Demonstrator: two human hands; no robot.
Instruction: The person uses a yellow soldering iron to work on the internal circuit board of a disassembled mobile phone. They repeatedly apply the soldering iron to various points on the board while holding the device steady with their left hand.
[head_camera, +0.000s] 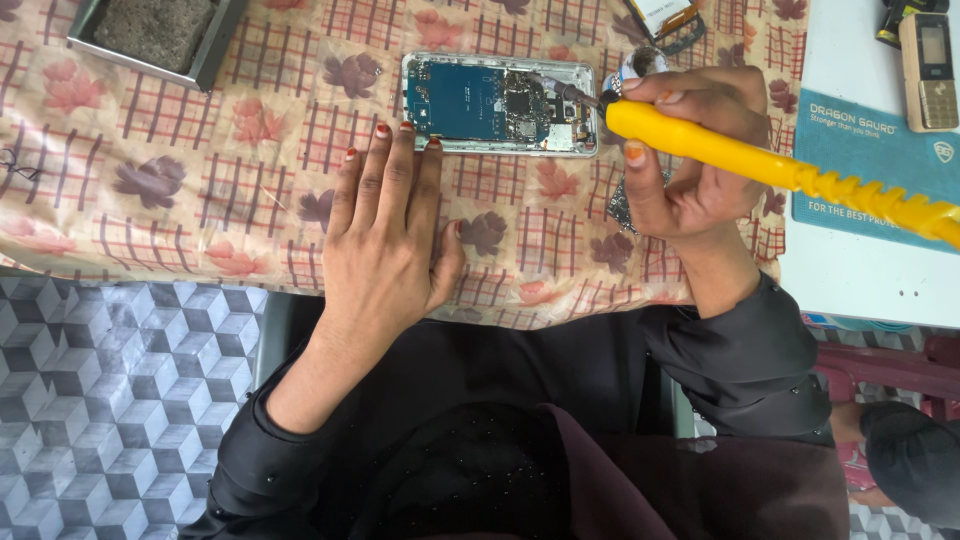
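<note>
You sit at a table with a flowered cloth (200, 180) spread over it. Near the far edge of the cloth lies an opened phone (498, 103), flat on its back, with its blue board and tiny parts showing.

Your left hand (385, 235) lies flat and open on the cloth. It grips nothing, and its fingertips touch the near edge of the phone to keep it from sliding.

Your right hand (695, 150) is closed around a yellow soldering iron (760, 165), held like a pen near the front of its handle. The dark metal tip points at the right end of the board and looks to be touching it or just above it.

The phone looks light and stiff, and its smooth frame could slip on the cloth. The small parts inside look easy to break, so take it by its silver rim, not by the board.

A gray tray (155, 35) sits at the far left. A small gold phone (928, 70) rests on a white table to your right.
</note>
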